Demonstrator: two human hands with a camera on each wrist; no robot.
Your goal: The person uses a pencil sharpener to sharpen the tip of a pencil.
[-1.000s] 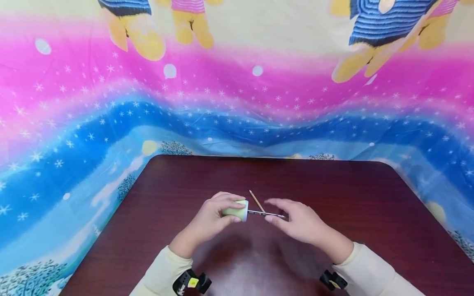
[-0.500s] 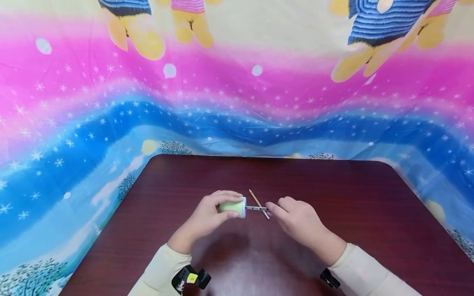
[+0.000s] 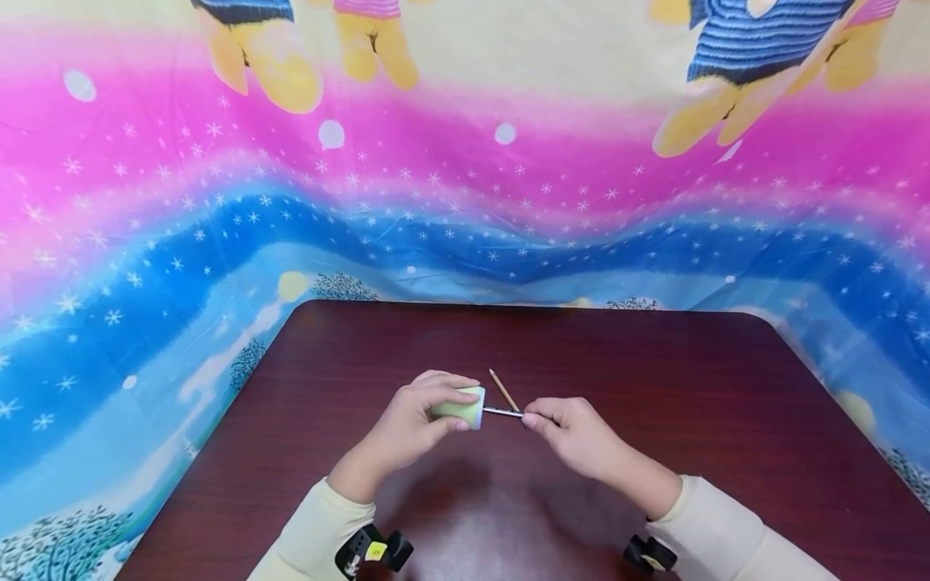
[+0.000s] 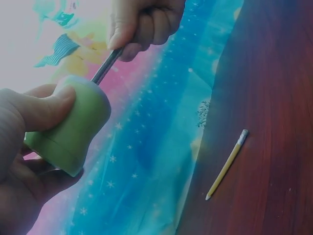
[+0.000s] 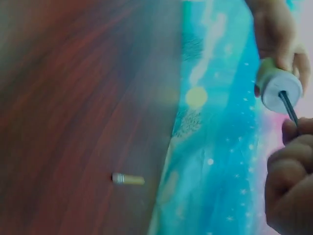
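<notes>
My left hand [image 3: 407, 420] holds a light green pencil sharpener [image 4: 80, 122] on its side above the table, thumb on one side and fingers round the other. A dark pencil [image 4: 105, 66] with pale lettering has one end in the hole of the sharpener's whitish end face [image 5: 279, 92]. My right hand [image 3: 581, 433] pinches the pencil's outer end between thumb and index finger, the other fingers curled in. How far the pencil goes inside is hidden.
A yellow pencil [image 4: 226, 165] with a pale eraser end lies on the dark red wooden table [image 3: 349, 355], beyond the hands. A colourful printed cloth [image 3: 465, 202] hangs behind the table's far edge. Both wrists carry black camera mounts [image 3: 372, 552].
A second ago my right hand was spread around the dark pencil's outer end. It then closed on it and has since turned at the wrist. The sharpener stays nearly in place.
</notes>
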